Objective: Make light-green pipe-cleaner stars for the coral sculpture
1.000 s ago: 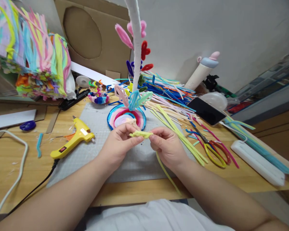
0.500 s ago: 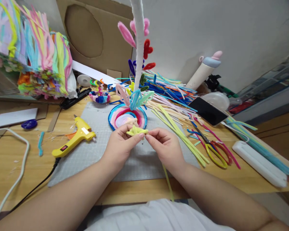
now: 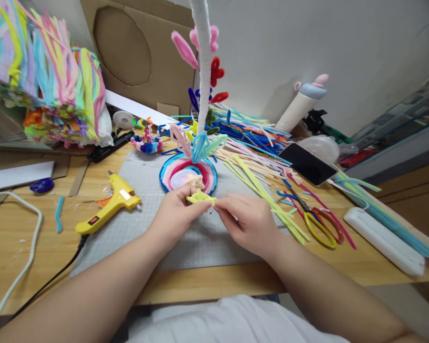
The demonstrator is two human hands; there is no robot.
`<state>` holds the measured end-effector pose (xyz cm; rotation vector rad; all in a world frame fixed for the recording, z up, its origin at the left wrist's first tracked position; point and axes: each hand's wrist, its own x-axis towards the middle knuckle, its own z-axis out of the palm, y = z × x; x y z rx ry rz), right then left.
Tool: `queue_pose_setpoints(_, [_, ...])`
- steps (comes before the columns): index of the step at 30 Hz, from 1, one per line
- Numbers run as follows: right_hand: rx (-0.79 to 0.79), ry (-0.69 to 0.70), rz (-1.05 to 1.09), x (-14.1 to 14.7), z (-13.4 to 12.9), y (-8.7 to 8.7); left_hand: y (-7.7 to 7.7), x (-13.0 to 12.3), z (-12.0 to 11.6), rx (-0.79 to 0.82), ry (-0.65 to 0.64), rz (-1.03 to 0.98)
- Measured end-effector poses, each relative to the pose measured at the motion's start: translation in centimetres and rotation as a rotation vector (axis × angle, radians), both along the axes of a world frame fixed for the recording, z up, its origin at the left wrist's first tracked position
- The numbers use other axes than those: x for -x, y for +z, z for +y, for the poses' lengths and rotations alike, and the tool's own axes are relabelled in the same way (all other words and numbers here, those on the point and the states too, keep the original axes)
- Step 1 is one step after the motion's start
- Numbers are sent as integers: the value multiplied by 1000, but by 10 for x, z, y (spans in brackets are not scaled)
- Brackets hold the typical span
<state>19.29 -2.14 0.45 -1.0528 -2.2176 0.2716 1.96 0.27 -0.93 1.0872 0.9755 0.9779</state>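
Note:
My left hand (image 3: 175, 209) is closed on a small woven piece of yellow pipe cleaner (image 3: 199, 196), thumb on top. At its right end my right hand (image 3: 252, 221) pinches, with fingertips touching the piece. Just beyond lies a round, striped coil base (image 3: 168, 174) in blue, pink and white, with a small cream shape (image 3: 195, 181) on it. Looped pink, blue and green pipe cleaners (image 3: 200, 147) stand at its back edge. Behind them rises a white wrapped stem (image 3: 203, 66), with colourful loops such as a red flower (image 3: 217, 71) around it.
A yellow glue gun (image 3: 109, 205) lies left on the grey cutting mat (image 3: 128, 247). Loose yellow pipe cleaners (image 3: 260, 190), scissors (image 3: 320, 224), a phone (image 3: 307, 164) and a white power strip (image 3: 384, 240) lie right. Bundled pipe cleaners (image 3: 57, 71) are at back left.
My right hand has turned over, its back now facing up more. The loose yellow strand that hung below it is out of sight. My left hand keeps its hold.

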Motion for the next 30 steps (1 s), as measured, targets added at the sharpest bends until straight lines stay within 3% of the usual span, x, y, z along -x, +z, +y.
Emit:
queue_pose_setpoints(3, [136,34,104,-6,4,6,7,5,2,58,-158,71])
queue_pose_setpoints(8, [479,84,461,-9,7,8,13,10,3,206,-388,-85])
queue_pose_setpoints(12, [495,147,563,-5,6,4,13,12,3,284,-464,-224])
queue_pose_setpoints(16, [294,177,495,-3,5,2,10,11,4,297,-449,-318])
queue_pose_setpoints(19, [222,121,438,-2,2,-1,8,9,3,271,-401,-334])
queue_pose_setpoints(26, [465,-156,776,16,-3,-9,7,3,-2,59,-200,-292])
queue_pose_setpoints(30, [599,-195,919,22,-2,-7,2,-2,-1,-57,-130,-271])
